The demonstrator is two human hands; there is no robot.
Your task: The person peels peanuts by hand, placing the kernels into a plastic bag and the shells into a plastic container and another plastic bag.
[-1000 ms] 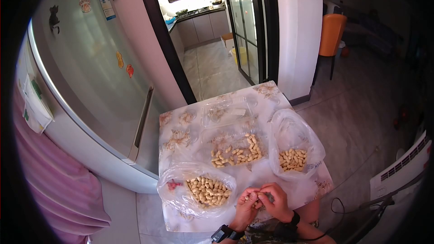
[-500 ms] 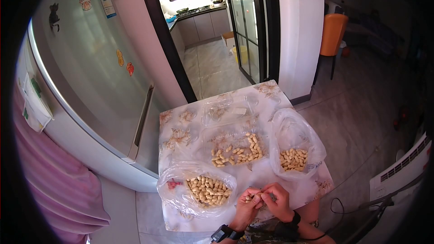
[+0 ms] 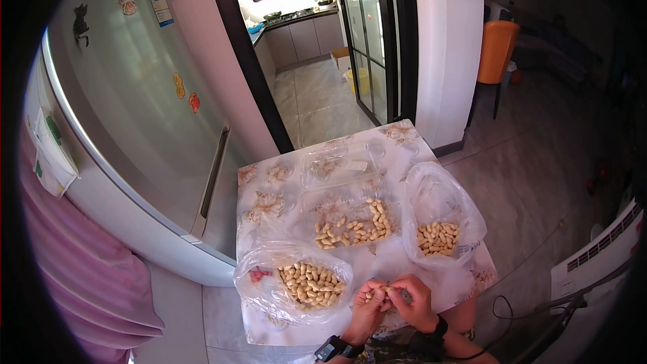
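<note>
My left hand (image 3: 366, 310) and my right hand (image 3: 412, 302) meet fingertip to fingertip over the near edge of the table. Both are closed in a pinch. A peanut (image 3: 369, 294) shows at the left fingers, and a small piece, mostly hidden, sits where the fingertips come together. Left of my hands lies a clear plastic bag (image 3: 259, 296) with many unshelled peanuts (image 3: 310, 284) in it. A second plastic bag (image 3: 438, 189), standing open to the right, holds a smaller heap of peanuts (image 3: 438, 237). Between them, a clear plastic box (image 3: 313, 205) has peanuts (image 3: 364, 231) along its near and right sides.
The box's hinged lid (image 3: 337, 165) lies open toward the back. A flowered cloth covers the table (image 3: 266, 195). A fridge (image 3: 148, 114) stands at the left, with a glass door (image 3: 367, 47) beyond the table. An orange chair (image 3: 497, 50) is at the far right.
My fingers have shifted slightly at the fingertips, and the peanut at the left fingers shows a little differently. The bags and box have not moved.
</note>
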